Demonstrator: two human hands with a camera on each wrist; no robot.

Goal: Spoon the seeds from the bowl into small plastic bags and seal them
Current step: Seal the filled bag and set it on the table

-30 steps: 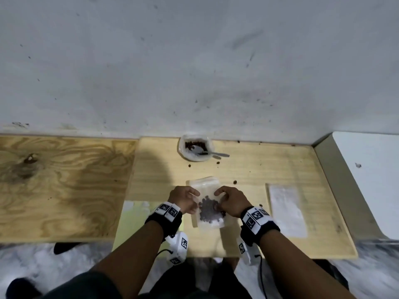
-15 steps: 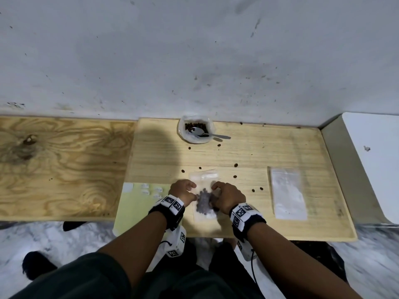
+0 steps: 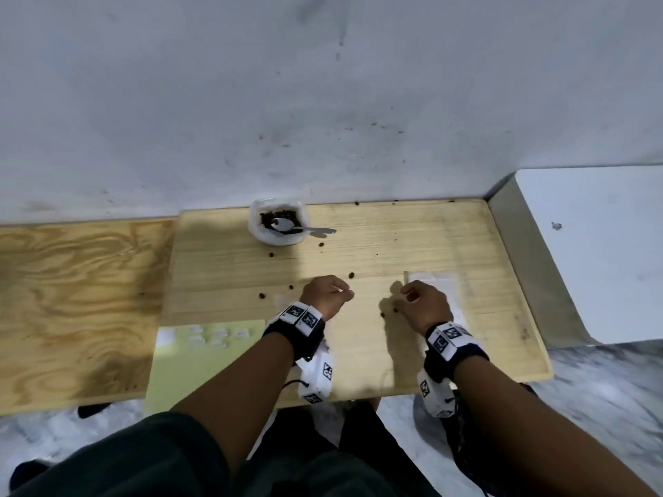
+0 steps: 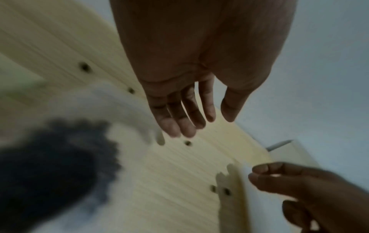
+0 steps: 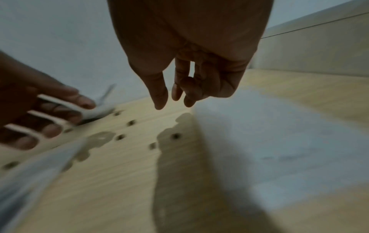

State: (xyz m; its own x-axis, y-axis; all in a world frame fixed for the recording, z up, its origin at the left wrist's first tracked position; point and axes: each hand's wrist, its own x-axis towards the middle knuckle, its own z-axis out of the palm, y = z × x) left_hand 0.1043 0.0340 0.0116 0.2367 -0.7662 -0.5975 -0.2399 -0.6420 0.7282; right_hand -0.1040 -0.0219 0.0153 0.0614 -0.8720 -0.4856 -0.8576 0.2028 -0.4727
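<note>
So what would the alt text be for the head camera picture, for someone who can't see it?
Seen from above, a person's left hand and right hand hover apart, holding nothing, over a pale wooden table dotted with loose seeds. A white bowl of dark seeds with a metal spoon sits by the wall; empty plastic bags lie under the right hand.

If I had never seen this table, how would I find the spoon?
Start at the pale wooden table and follow it to its far edge by the grey wall. There sits a white bowl of dark seeds. The spoon lies in it with its handle poking out to the right, the only shiny metal thing there.
</note>
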